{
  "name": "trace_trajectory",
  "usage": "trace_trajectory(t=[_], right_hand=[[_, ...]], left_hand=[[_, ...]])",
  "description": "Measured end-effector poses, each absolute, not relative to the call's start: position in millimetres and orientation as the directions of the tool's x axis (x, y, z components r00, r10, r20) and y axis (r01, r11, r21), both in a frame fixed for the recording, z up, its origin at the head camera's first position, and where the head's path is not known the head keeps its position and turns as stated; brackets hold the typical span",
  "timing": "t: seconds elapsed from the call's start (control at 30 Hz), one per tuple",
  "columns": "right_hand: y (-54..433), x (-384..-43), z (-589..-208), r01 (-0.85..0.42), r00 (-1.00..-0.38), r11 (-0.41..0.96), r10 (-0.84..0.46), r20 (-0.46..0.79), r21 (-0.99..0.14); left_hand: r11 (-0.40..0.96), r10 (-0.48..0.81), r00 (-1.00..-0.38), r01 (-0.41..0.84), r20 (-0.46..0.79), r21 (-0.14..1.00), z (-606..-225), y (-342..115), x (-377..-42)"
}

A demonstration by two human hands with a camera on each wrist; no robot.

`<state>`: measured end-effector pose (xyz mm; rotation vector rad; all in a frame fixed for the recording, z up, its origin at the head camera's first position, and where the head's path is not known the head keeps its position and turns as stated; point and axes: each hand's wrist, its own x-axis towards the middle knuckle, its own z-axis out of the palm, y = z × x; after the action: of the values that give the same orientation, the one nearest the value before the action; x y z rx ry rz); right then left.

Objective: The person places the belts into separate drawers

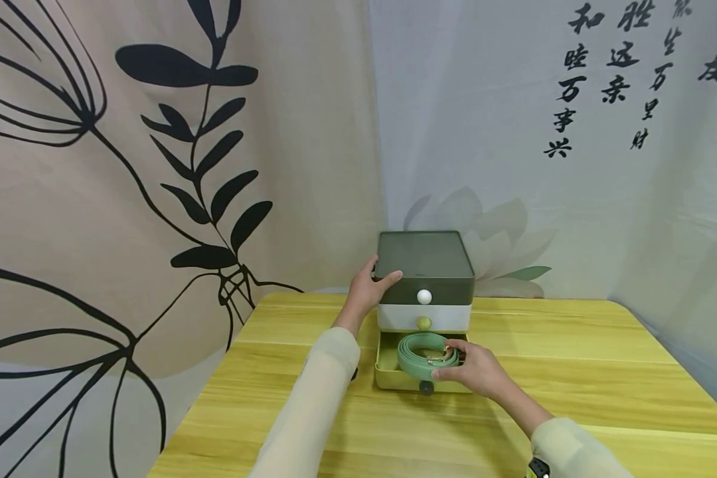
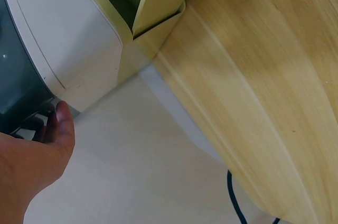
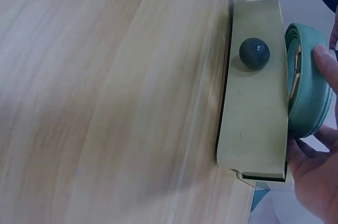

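A coiled green belt [image 1: 415, 362] with a gold-coloured buckle is held over the pulled-out bottom drawer [image 1: 388, 380] of a small three-drawer box [image 1: 427, 255]. My right hand [image 1: 480, 372] grips the coil from its right side, thumb at the front and fingers behind. In the right wrist view, the belt [image 3: 311, 84] overlaps the upper edge of the drawer front [image 3: 253, 113], which has a dark round knob [image 3: 254, 54]. My left hand [image 1: 366, 291] rests against the box's upper left side, thumb spread over the top's front edge. Part of that hand [image 2: 39, 163] shows beside the box in the left wrist view.
The box's dark top drawer has a white knob [image 1: 424, 297], and the white middle drawer a yellow-green knob [image 1: 423, 323]; both are closed. The box stands near the back edge of a wooden table [image 1: 561, 352]. A printed curtain [image 1: 317, 166] hangs behind it.
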<state>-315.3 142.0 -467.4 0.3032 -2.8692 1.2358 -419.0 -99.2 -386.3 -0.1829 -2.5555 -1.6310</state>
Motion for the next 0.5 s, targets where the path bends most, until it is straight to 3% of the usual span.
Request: trace_trajectory(t=[0.5], right_hand=[[137.9,-324.4,-467.8,-0.166,-0.982,0.674,-0.179,0.059,-0.72]], left_hand=[[0.416,0.043,-0.988,0.154,0.15,0.896,-384.0,-97.4,-416.6]])
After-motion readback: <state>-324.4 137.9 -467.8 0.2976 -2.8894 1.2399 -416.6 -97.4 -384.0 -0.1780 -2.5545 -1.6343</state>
